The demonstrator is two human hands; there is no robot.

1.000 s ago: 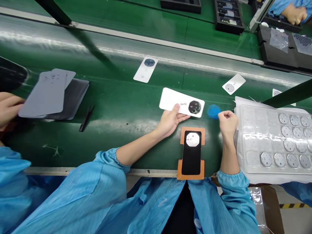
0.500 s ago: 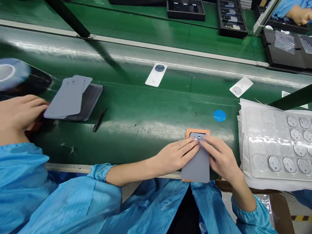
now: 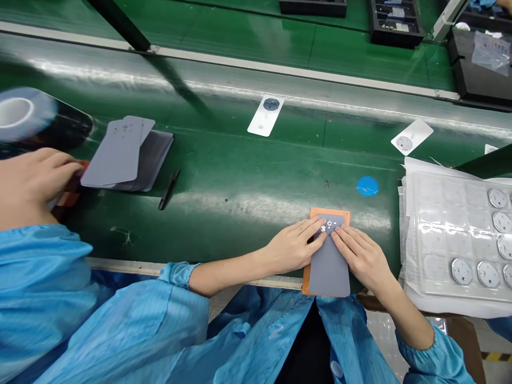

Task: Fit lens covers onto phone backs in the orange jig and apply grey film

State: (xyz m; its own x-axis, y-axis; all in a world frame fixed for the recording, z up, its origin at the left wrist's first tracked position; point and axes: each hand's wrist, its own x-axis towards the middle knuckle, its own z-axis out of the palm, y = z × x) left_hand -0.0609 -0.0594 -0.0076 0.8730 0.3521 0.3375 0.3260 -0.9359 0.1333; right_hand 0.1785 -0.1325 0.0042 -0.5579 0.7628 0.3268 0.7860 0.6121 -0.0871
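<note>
**While left hand [image 3: 296,244] and right hand [image 3: 362,255] lie on it, a grey panel [image 3: 330,269] sits over an orange fixture [image 3: 306,278]**

Far left: blurred roll [image 3: 45,111] with pale core, by a dark glossy object [image 3: 74,128]. Nearer, a co-worker's hand [image 3: 38,178], fingers bent; cannot tell what it holds. Just beside it, fanned stack of grey sheets [image 3: 114,154], then a slim black tool [image 3: 168,190] lying aslant on the green table [image 3: 224,160].

Farther back, mid-table: white panel [image 3: 262,121] bearing a dark disc.

Near edge: left hand palm down, fingers stretched and close together, tips on the grey panel's upper part beside small holes. Fixture shows along the panel's top and left edge. Right hand likewise extended, fingertips laid flat opposite, near the left ones. Both rest on the panel rather than wrap around it.

Rightward: blue disc [image 3: 367,186] on the table; farther back, second white panel [image 3: 418,133], pale disc on it. Far right, clear tray [image 3: 436,242] on white sheets, silvery discs [image 3: 462,272] in some compartments.
</note>
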